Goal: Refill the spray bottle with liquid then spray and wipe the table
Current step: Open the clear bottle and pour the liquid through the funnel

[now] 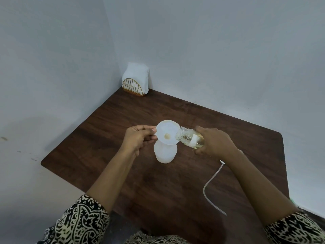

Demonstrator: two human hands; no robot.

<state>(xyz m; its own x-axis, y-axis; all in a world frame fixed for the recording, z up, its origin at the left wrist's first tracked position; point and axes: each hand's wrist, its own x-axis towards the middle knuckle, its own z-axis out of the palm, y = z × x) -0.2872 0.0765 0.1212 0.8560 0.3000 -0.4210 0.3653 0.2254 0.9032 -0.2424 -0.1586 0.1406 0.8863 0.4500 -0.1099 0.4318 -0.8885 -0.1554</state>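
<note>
A dark wooden table [109, 138] sits in the corner of two pale walls, and at its far corner a gold wire napkin holder [134, 87] stands packed with white napkins [136, 74], well apart from the work. A thin white tube [210, 182] lies curved on the tabletop to the right, its far end running up to the right wrist, which hides whatever it joins. Nothing lies between the person and the bottles. The spray bottle [165, 154], white, translucent and without its head, stands upright near the table's middle, long axis vertical, mouth up. A white funnel [168, 132] sits in that mouth, its wide bowl facing up. The left hand [139, 138] pinches the funnel's near-left rim between thumb and fingers. The right hand [214, 141] is wrapped around a clear refill bottle [189, 138], tipped almost level with its open neck pointing left over the funnel's rim. Pale yellow liquid lies along its lower side, and a small yellowish pool sits at the funnel's centre.
</note>
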